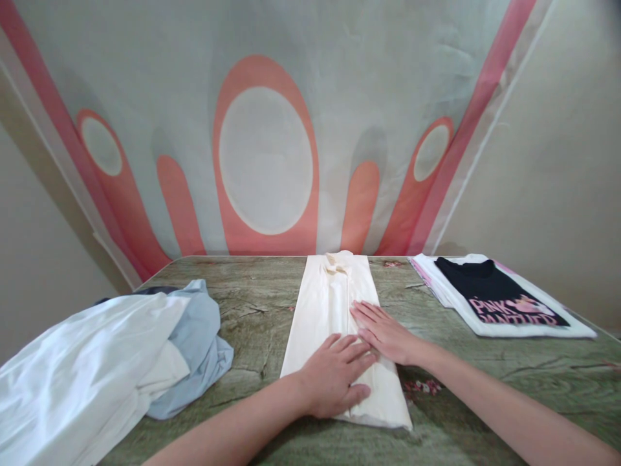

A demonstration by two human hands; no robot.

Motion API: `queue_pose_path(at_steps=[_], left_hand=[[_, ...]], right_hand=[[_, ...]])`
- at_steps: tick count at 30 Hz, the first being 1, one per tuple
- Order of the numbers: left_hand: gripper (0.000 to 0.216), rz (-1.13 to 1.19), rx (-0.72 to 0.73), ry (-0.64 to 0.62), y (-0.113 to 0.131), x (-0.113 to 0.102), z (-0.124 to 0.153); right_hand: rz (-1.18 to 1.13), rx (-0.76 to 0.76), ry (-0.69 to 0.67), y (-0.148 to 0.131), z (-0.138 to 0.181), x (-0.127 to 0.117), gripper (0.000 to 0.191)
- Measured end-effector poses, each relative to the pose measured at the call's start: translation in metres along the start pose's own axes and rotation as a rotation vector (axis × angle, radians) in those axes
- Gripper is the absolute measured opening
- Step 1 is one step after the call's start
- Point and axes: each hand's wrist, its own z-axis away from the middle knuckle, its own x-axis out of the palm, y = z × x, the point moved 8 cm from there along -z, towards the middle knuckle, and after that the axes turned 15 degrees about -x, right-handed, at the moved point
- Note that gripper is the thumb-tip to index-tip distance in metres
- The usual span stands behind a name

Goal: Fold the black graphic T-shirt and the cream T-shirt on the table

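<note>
A cream shirt, folded into a long narrow strip with its collar at the far end, lies in the middle of the table. My left hand rests flat on its near part, fingers stretched out. Just beyond it, my right hand also presses flat on the shirt with fingers extended and pointing left. Neither hand holds anything.
A heap of white and light blue garments lies at the left of the green wood-patterned table. A folded stack topped by a black printed T-shirt sits at the far right. A patterned cloth hangs behind the table.
</note>
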Motion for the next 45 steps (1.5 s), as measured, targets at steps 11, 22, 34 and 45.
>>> queue_pose_path(at_steps=[11, 22, 34, 45], left_hand=[[0.048, 0.008, 0.024, -0.03, -0.001, 0.004, 0.0], [0.047, 0.011, 0.016, 0.004, -0.003, -0.008, -0.004], [0.06, 0.029, -0.043, -0.033, -0.02, 0.005, -0.006], [0.061, -0.014, -0.052, -0.04, -0.018, 0.003, -0.003]], right_hand=[[0.052, 0.189, -0.027, 0.076, -0.026, -0.006, 0.07], [0.101, 0.311, 0.003, 0.11, -0.043, -0.013, 0.063], [0.01, -0.034, -0.083, 0.015, -0.014, -0.008, 0.056], [0.113, 0.228, -0.101, 0.091, -0.064, -0.007, 0.064]])
